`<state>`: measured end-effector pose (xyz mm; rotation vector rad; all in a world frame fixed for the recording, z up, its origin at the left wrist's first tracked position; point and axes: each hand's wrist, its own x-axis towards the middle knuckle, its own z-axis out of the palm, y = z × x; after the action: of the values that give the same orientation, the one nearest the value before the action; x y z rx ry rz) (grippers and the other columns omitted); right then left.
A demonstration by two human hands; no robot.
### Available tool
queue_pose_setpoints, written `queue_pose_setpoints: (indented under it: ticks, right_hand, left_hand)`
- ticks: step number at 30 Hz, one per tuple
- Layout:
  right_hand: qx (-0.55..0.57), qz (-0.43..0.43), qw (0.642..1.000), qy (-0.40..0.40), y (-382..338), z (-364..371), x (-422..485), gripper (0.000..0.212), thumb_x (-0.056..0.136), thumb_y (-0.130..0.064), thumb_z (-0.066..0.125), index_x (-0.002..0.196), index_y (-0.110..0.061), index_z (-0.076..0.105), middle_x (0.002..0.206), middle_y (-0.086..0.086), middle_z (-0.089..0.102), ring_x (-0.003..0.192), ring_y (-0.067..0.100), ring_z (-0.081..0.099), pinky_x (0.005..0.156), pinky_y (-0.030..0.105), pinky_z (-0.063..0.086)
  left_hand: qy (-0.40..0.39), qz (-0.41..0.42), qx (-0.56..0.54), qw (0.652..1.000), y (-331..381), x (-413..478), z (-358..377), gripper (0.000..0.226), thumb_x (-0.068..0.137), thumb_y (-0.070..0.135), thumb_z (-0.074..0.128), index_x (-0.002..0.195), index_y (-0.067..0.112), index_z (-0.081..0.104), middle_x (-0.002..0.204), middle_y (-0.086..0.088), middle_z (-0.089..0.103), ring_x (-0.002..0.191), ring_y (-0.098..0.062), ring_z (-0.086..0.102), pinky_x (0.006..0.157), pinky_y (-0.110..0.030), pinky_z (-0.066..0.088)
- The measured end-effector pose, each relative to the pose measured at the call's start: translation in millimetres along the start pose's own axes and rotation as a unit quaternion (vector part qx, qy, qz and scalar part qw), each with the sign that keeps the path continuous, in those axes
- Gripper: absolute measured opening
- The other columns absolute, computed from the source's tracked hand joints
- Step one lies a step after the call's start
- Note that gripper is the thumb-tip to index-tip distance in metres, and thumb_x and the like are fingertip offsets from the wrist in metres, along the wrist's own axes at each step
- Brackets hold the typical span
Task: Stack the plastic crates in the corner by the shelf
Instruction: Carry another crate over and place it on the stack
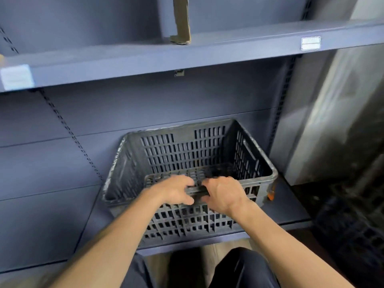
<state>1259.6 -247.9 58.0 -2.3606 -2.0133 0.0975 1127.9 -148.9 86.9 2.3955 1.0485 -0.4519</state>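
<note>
A black slotted plastic crate (182,150) sits on the bottom shelf board (291,208) of a blue-grey shelf, near its right end. It is upright and I see nothing inside it. My left hand (174,191) and my right hand (224,194) are side by side on the middle of the crate's near rim, fingers curled over it and thumbs on the outside. More black crates (353,229) stand dim on the floor at the lower right.
An upper shelf board (207,53) runs across above the crate, with a brown cardboard piece (181,19) standing on it and white label holders (311,43) on its front edge. A grey wall panel (332,121) closes the right side. My dark trousers (239,271) show below.
</note>
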Motion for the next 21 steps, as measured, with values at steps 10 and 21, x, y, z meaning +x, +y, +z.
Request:
queue_pose_setpoints:
  ticks: [10, 21]
  right_hand:
    - [-0.051, 0.019, 0.994, -0.097, -5, 1, 36, 0.038, 0.088, -0.047, 0.054, 0.112, -0.019, 0.063, 0.109, 0.003, 0.068, 0.101, 0.027, 0.064, 0.074, 0.035, 0.043]
    - [-0.043, 0.007, 0.994, -0.102, -6, 1, 38, 0.029, 0.094, -0.040, 0.047, 0.111, -0.019, 0.059, 0.108, 0.003, 0.067, 0.098, 0.026, 0.063, 0.068, 0.033, 0.039]
  left_hand:
    - [0.083, -0.016, 0.042, 0.996, -1, 7, 16, 0.009, 0.095, 0.032, 0.060, 0.094, 0.024, 0.062, 0.090, 0.002, 0.050, 0.091, -0.024, 0.052, 0.075, -0.029, 0.037]
    - [0.066, -0.030, 0.038, 0.997, -9, 21, 19, 0.010, 0.098, 0.031, 0.055, 0.090, 0.027, 0.061, 0.085, 0.004, 0.057, 0.083, -0.022, 0.053, 0.070, -0.031, 0.036]
